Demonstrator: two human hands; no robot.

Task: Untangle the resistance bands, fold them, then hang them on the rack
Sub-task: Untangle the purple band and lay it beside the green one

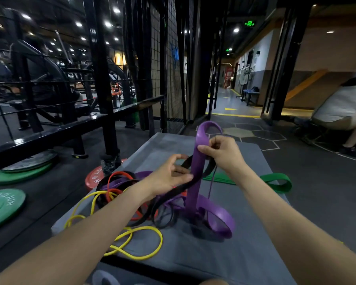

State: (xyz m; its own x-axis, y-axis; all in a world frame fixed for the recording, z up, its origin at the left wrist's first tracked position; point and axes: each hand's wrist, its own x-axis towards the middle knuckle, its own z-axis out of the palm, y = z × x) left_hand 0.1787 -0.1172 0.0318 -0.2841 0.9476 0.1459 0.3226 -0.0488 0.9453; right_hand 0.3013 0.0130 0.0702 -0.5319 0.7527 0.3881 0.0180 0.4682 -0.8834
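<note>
A tangle of resistance bands lies on a grey mat (245,254). My right hand (224,154) pinches a wide purple band (195,182) and holds it up, its top loop rising above my fingers. My left hand (169,175) grips a black band (208,170) that crosses the purple one. Beneath lie a yellow band (140,243), an orange band (115,177) and more black and purple loops. A green band (275,181) lies flat at the mat's far right. The black wire-mesh rack (173,64) stands beyond the mat.
Green weight plates (2,206) and an orange plate (94,177) lie on the floor to the left, beside a black steel frame (103,79). A person (341,112) sits at the right. A corridor (230,99) opens ahead.
</note>
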